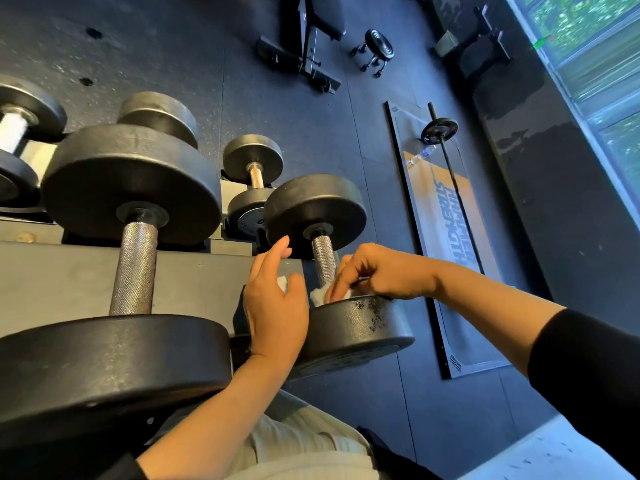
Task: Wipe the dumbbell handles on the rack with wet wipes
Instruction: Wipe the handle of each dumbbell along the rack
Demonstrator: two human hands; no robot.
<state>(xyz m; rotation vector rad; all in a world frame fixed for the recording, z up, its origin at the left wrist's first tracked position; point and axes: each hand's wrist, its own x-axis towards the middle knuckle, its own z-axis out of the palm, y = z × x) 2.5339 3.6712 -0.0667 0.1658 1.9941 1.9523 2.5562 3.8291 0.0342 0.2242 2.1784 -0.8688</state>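
Observation:
A small black dumbbell (317,209) lies on the grey rack (69,271), its knurled steel handle (323,259) running toward me. My right hand (377,271) pinches a white wet wipe (320,295) against the near end of that handle, just above the near weight head. My left hand (275,299) stands beside the handle on its left, fingers straight and raised, with a bit of white wipe showing behind the palm. A larger dumbbell (133,268) sits to the left with its handle bare.
Further dumbbells (254,174) rest on the rack's lower tier, one at far left with a white-wrapped handle (12,131). On the dark rubber floor lie a barbell (450,168) on an orange mat, a bench frame (304,46) and a small wheeled stool (377,46). A window runs along the right.

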